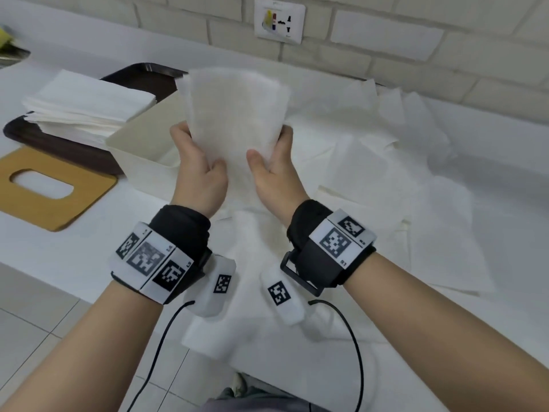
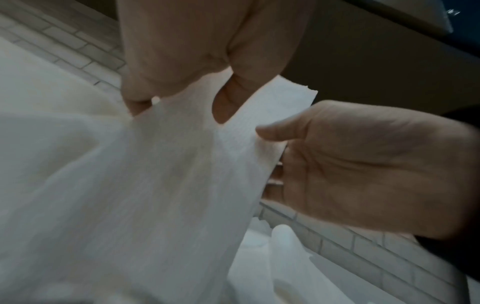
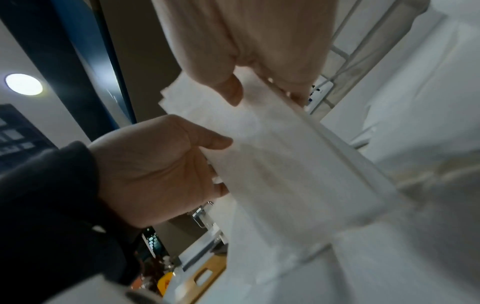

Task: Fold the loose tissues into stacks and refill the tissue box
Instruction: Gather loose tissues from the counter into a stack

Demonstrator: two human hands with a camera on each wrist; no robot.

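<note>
Both hands are up off the table, left hand [image 1: 198, 171] and right hand [image 1: 274, 171] each pinching a side of a thin white textured tissue sheet [image 1: 234, 114], open cream plastic tissue box [image 1: 145, 144] just left of the left hand.

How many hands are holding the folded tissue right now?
2: the left hand grips the left edge of the folded tissue, the right hand grips its right edge, above the table.
</note>
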